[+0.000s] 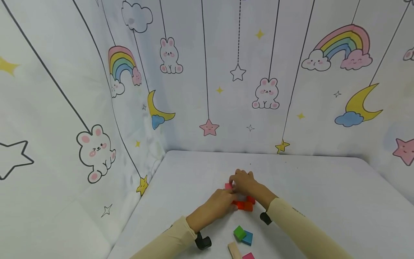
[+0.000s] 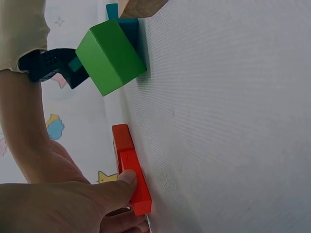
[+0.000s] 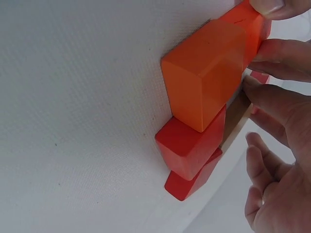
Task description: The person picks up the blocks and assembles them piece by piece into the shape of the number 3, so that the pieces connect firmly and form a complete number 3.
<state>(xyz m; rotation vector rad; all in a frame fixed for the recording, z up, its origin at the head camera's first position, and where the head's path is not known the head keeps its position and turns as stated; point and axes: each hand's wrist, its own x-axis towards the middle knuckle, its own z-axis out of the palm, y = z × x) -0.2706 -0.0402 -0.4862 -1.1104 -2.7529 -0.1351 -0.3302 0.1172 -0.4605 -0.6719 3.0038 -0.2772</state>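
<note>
My left hand (image 1: 218, 204) pinches a red block (image 2: 136, 182) in a low group of blocks, its thumb lying on the near face. An orange block (image 3: 204, 73) stands against that one, with two darker red blocks (image 3: 187, 148) further round the group. On the far side, my right hand (image 1: 245, 182) has its fingers bent down at a pink block (image 1: 228, 186); thumb and finger appear to pinch it. The right wrist view shows a brown wood-coloured piece (image 3: 235, 119) behind the red blocks. Both hands partly hide the group.
Nearer the table's front lie a green block (image 1: 239, 233), a blue block (image 1: 247, 238), a plain wooden block (image 1: 234, 250) and another pink block (image 1: 248, 256). The white table (image 1: 307, 201) meets a patterned cloth (image 1: 226, 100) at the back and left.
</note>
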